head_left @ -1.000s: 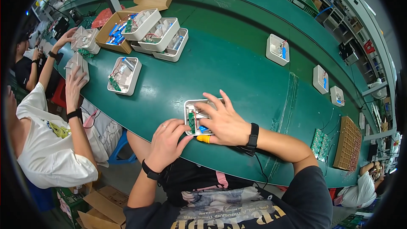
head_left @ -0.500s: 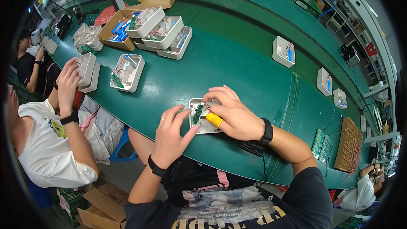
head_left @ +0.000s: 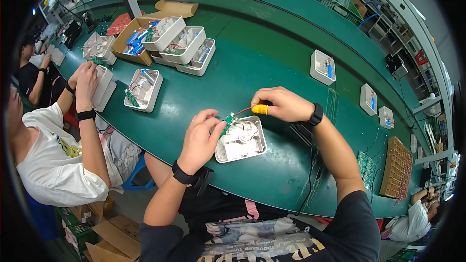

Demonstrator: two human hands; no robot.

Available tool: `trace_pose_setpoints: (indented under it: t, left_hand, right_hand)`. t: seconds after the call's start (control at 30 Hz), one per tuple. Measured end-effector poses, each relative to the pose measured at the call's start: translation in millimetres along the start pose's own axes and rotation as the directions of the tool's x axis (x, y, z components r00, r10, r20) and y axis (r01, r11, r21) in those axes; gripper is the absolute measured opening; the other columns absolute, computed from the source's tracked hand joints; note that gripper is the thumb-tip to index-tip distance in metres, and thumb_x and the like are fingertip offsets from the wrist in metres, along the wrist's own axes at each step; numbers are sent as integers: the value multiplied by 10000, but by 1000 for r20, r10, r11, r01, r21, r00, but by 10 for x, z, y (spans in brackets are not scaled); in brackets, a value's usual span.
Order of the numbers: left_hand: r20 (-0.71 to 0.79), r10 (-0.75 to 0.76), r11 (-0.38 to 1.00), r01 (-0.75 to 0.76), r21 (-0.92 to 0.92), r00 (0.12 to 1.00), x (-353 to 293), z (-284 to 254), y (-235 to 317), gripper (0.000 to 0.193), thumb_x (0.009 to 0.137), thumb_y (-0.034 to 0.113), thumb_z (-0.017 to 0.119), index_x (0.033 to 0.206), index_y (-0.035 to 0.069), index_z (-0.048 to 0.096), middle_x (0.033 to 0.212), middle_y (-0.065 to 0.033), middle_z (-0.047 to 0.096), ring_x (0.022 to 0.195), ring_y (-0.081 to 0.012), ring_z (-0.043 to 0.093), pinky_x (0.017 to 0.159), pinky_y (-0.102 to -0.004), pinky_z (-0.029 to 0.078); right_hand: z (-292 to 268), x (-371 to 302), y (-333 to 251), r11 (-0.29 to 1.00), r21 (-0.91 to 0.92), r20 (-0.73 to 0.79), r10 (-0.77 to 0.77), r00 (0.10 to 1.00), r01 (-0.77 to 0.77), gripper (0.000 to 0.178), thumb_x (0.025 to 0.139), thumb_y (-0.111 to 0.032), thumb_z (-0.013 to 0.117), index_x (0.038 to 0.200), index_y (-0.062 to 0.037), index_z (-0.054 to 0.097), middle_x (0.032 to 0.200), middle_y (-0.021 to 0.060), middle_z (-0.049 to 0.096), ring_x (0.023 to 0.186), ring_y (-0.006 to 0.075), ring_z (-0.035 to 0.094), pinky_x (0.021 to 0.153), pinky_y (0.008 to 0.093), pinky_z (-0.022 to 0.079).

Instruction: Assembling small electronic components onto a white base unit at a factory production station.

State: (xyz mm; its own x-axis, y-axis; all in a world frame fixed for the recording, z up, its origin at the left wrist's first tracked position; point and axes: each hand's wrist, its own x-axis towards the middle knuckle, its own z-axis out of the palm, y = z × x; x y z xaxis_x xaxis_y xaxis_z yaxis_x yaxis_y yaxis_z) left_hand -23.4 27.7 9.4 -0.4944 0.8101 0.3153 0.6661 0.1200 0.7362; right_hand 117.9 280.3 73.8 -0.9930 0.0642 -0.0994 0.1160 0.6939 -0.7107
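My left hand (head_left: 198, 138) pinches a small green circuit board (head_left: 229, 122) at the upper left of an open white plastic housing (head_left: 241, 154). Up and to the right, my right hand (head_left: 287, 105) is closed on a thin red wire (head_left: 243, 110) that stretches from the board. A yellow finger cot (head_left: 260, 109) covers one of its fingertips. Inside the housing sit a round whitish part (head_left: 245, 136) and a dark wire. The housing lies flat on the green table, near its front edge.
White housings (head_left: 187, 43) are stacked by a cardboard box (head_left: 141, 58) of blue cylindrical cells; another housing (head_left: 143, 102) stands nearer. Three more lie at right, beyond green boards (head_left: 365, 167) and a brown divided tray (head_left: 395, 167). A co-worker's hands (head_left: 86, 80) work at left.
My right hand has moved up and right, out of the housing, drawing the red wire taut. The board is now raised in my left hand, and the housing's inside shows more.
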Motion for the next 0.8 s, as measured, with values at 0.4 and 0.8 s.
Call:
trace_pose_setpoints:
  t: [0.4,0.8]
  left_hand:
    - [165,-120,960,157,-232,979,192,56,-201,228,1023,168,688,1068,-51,729,1224,-185,705,1103,-365,677,969,-440,526]
    - [28,-173,962,163,220,984,-405,-34,115,639,846,287,798,1376,-14,607,1178,-177,647,1123,-364,631,994,-485,483]
  right_hand:
    - [394,172,151,745,-438,-186,-623,760,503,329,836,-38,794,1158,-95,760,1232,93,725,1146,320,697,989,405,569]
    - [515,127,297,919,-229,-363,-387,848,322,315,766,27,778,1060,-83,755,1221,74,731,1037,278,732,879,388,614]
